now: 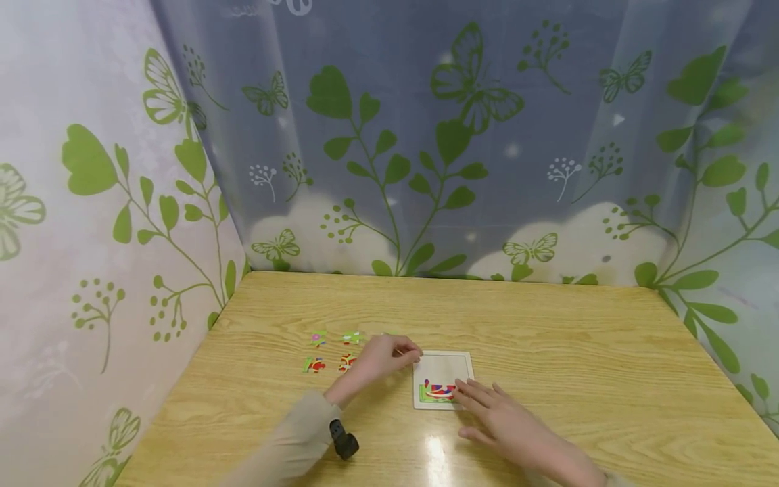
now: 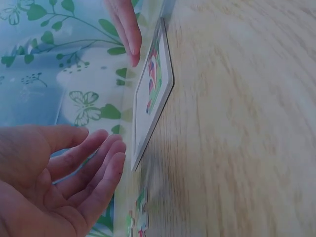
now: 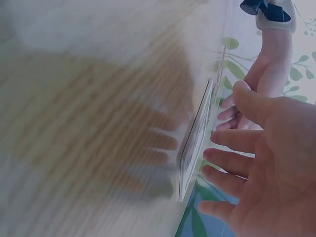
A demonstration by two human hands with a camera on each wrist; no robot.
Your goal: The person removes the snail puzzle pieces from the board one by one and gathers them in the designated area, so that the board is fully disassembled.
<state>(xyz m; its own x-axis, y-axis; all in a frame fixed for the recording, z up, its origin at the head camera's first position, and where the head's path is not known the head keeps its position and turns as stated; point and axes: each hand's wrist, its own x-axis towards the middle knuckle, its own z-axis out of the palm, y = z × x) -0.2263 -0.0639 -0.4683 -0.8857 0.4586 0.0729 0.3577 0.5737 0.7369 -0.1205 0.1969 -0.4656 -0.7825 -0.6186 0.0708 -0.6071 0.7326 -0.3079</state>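
Observation:
A square wooden puzzle board [image 1: 446,365] lies flat on the table, and joined colourful pieces [image 1: 433,393] fill its lower left part. At its upper left corner is my left hand [image 1: 383,355], fingers loosely bent; the left wrist view shows nothing in that palm [image 2: 29,202]. My right hand [image 1: 502,416] reaches over the lower right corner with straight, slightly spread fingers, which overlap the joined pieces in the head view. Seen from the right wrist, its fingers [image 3: 232,160] are apart from each other and hold nothing.
Several loose puzzle pieces lie left of the board, among them a green one with a pink spot [image 1: 318,338] and a red and green one [image 1: 314,365]. Patterned curtains [image 1: 414,169] stand behind and beside the wooden table [image 1: 566,352]. A black band [image 1: 343,439] is on the left sleeve.

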